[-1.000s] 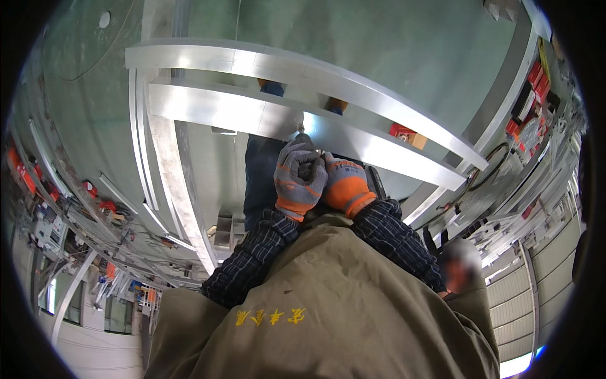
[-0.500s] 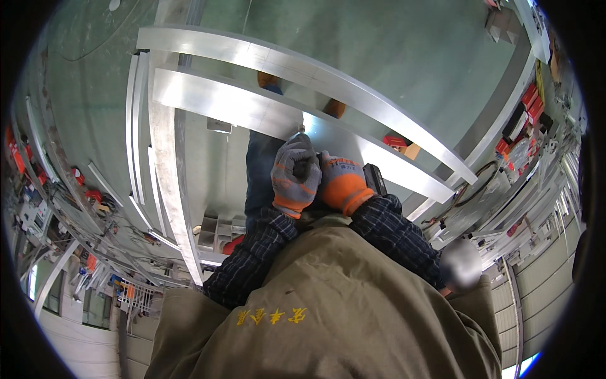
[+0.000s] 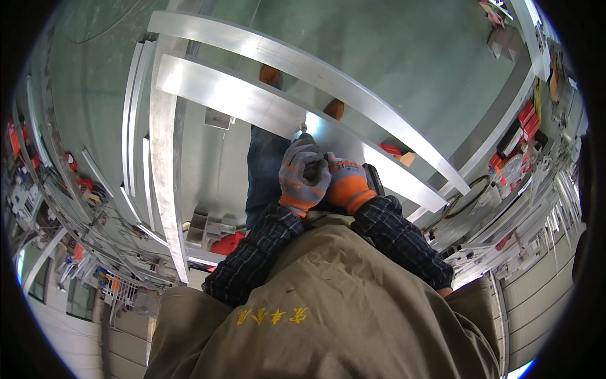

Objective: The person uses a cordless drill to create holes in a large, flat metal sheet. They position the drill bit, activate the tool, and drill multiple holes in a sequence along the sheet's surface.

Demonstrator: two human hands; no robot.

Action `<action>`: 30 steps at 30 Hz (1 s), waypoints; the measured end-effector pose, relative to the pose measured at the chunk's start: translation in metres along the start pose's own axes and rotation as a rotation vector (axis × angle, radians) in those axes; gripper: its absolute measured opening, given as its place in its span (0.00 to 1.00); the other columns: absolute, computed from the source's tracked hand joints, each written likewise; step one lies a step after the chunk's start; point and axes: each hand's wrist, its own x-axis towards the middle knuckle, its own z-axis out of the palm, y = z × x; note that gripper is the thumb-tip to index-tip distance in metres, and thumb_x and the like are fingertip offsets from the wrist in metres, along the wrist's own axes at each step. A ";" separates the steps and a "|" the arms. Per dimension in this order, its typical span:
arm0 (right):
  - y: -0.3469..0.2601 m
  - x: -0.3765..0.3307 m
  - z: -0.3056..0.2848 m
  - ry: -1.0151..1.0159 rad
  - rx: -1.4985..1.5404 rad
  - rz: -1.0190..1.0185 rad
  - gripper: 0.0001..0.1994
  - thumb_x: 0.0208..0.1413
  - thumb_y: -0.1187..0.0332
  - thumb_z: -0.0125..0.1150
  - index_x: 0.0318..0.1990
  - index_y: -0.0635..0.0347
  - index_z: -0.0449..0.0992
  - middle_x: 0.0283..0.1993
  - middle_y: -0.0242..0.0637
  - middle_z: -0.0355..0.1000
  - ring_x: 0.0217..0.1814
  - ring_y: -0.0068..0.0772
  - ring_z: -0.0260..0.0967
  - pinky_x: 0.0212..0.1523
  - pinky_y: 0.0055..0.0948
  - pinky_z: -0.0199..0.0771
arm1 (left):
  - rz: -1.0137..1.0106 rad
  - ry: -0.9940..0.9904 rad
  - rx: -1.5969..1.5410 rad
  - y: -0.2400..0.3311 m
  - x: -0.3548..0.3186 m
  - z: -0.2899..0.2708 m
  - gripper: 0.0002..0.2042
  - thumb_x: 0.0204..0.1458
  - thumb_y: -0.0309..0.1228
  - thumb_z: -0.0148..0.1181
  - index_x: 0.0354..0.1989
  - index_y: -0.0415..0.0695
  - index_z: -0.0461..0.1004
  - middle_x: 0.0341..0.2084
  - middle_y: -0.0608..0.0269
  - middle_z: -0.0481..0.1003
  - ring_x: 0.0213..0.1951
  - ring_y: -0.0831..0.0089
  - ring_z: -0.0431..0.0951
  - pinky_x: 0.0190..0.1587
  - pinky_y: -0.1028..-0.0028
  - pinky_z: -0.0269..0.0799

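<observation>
Two gloved hands hold nearly the same place as a second ago, while both pale metal beams now slant more steeply, their left ends higher in the view and their right ends lower. A co-worker's blurred head, earlier out at four o'clock, has gone from sight; the shoes (image 3: 269, 74) beyond the near beam (image 3: 233, 93) show more fully, and a red object (image 3: 227, 244) has come into view, between seven and eight o'clock from the left hand (image 3: 304, 170). That hand's grip is clenched around the nose of a tool (image 3: 305, 135), whose tip points to twelve o'clock. Its tip meets the near beam's lower edge in the view, beside a bright patch of light; whether it touches metal I cannot tell. Beyond, toward one o'clock, runs the far beam (image 3: 297, 61). The right hand (image 3: 347, 181) is curled just beside, at four o'clock from the left; what it grasps is hidden. A black part (image 3: 374, 179) sits at its three o'clock.
</observation>
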 end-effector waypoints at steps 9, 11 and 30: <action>-0.010 -0.001 -0.029 0.042 -0.100 -0.071 0.23 0.58 0.56 0.62 0.55 0.62 0.73 0.46 0.48 0.82 0.52 0.54 0.80 0.51 0.46 0.79 | -0.191 0.097 -0.248 -0.002 0.001 0.003 0.10 0.55 0.23 0.65 0.45 0.39 0.77 0.47 0.53 0.78 0.48 0.63 0.81 0.48 0.69 0.80; -0.011 -0.005 -0.040 0.045 -0.097 -0.084 0.23 0.57 0.56 0.64 0.54 0.63 0.74 0.44 0.48 0.82 0.51 0.54 0.80 0.51 0.47 0.79 | -0.276 0.118 -0.268 0.001 0.001 0.007 0.10 0.51 0.24 0.68 0.42 0.40 0.79 0.45 0.52 0.79 0.45 0.60 0.82 0.45 0.67 0.81; -0.018 -0.006 -0.042 0.044 -0.117 -0.073 0.23 0.55 0.55 0.66 0.53 0.60 0.74 0.45 0.50 0.82 0.51 0.54 0.81 0.50 0.46 0.80 | -0.149 0.133 -0.173 -0.013 -0.006 0.007 0.09 0.54 0.21 0.65 0.44 0.39 0.77 0.48 0.52 0.78 0.49 0.63 0.81 0.52 0.67 0.80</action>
